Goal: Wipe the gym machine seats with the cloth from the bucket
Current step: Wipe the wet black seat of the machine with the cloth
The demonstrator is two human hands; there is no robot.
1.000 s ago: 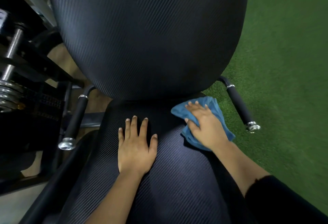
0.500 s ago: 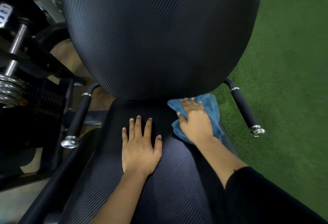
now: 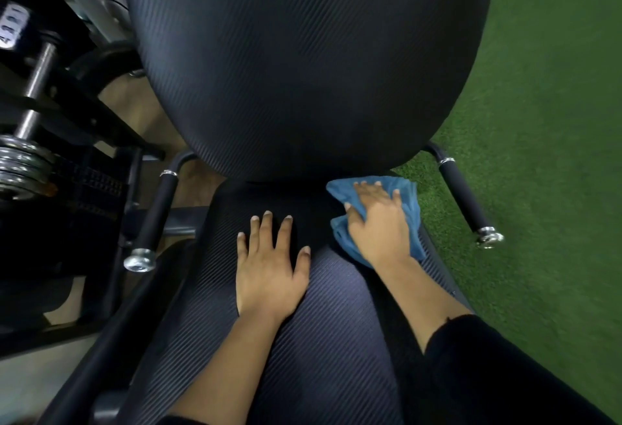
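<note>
Blue cloth (image 3: 409, 195) is all bunched up, pressed flat under the right hand (image 3: 380, 226) at about 2 o'clock on the black ribbed seat (image 3: 323, 323), near its back edge.

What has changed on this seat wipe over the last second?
The right hand slid the crumpled blue cloth slightly up the black ribbed seat pad toward the black padded backrest. The left hand stayed flat on the seat.

Right grip (image 3: 378, 226) slid cloth (image 3: 409, 199) nearer backrest (image 3: 303, 71).
</note>
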